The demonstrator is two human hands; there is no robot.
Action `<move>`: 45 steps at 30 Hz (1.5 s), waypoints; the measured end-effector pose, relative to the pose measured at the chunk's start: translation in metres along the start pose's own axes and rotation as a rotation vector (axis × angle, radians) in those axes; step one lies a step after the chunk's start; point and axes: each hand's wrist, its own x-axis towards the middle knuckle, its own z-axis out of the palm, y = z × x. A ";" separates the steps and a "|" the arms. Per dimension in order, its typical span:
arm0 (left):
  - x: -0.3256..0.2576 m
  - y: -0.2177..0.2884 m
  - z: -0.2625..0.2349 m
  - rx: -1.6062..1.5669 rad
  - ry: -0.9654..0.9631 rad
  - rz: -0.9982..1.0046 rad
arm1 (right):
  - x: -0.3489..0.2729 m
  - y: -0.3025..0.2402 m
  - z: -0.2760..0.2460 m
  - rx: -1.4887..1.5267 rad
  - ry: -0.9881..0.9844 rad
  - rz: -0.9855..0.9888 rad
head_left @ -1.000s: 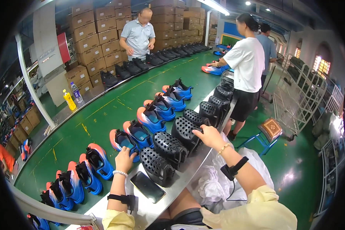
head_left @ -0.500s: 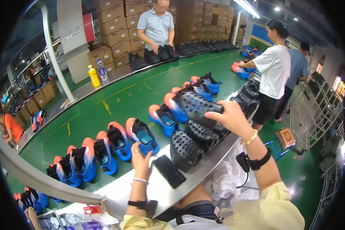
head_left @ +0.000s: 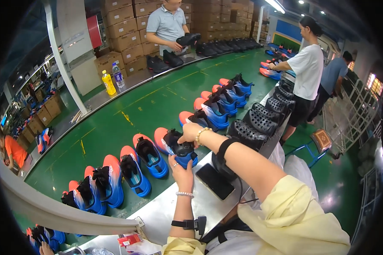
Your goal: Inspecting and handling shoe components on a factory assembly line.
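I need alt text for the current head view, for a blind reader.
A person's left hand at the heel and right hand at the opening of a coral-and-blue shoe, in a row of similar ones on a green worktop. A black phone and perforated black pieces are on the metal ledge; across the worktop, another person holds a black shoe.

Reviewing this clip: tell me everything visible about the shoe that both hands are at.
The shoe has a coral toe, fading through a pale band to a blue heel and sole, with a black, fabric-looking collar. It sits upright on the green surface, toe pointing away from the person. The left hand is at its heel; the right hand's fingers are at its opening. Something dark shows inside, too unclear to identify.
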 end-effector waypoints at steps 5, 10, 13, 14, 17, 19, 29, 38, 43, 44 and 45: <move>0.003 0.011 0.005 -0.007 -0.001 0.068 | 0.024 -0.008 0.044 -0.259 0.440 -0.139; 0.003 0.002 -0.002 -0.031 -0.011 0.053 | 0.047 -0.019 0.094 -0.130 0.529 -0.082; 0.005 0.015 -0.001 -0.086 -0.046 0.016 | 0.071 -0.003 0.096 -0.081 0.543 -0.136; 0.004 0.017 0.000 -0.101 -0.062 -0.033 | 0.077 -0.002 0.093 -0.047 0.529 -0.139; 0.001 0.013 0.004 -0.063 -0.027 -0.012 | 0.081 0.000 0.091 -0.083 0.458 -0.164; 0.005 0.023 0.005 -0.030 -0.034 -0.024 | 0.082 0.004 0.081 0.029 0.392 -0.116; 0.054 -0.025 -0.037 -0.437 -0.210 -0.099 | -0.160 0.038 -0.086 0.118 0.119 -0.924; 0.144 0.003 -0.021 0.288 -0.374 0.092 | -0.160 0.300 -0.155 0.370 0.841 -0.366; 0.145 -0.011 -0.002 0.443 -0.308 0.113 | -0.117 0.431 -0.125 0.241 1.139 -0.057; 0.143 -0.010 -0.001 0.455 -0.300 0.103 | -0.110 0.439 -0.118 0.278 1.085 -0.050; 0.139 -0.009 0.001 0.577 -0.247 0.041 | -0.105 0.444 -0.112 0.405 1.014 -0.054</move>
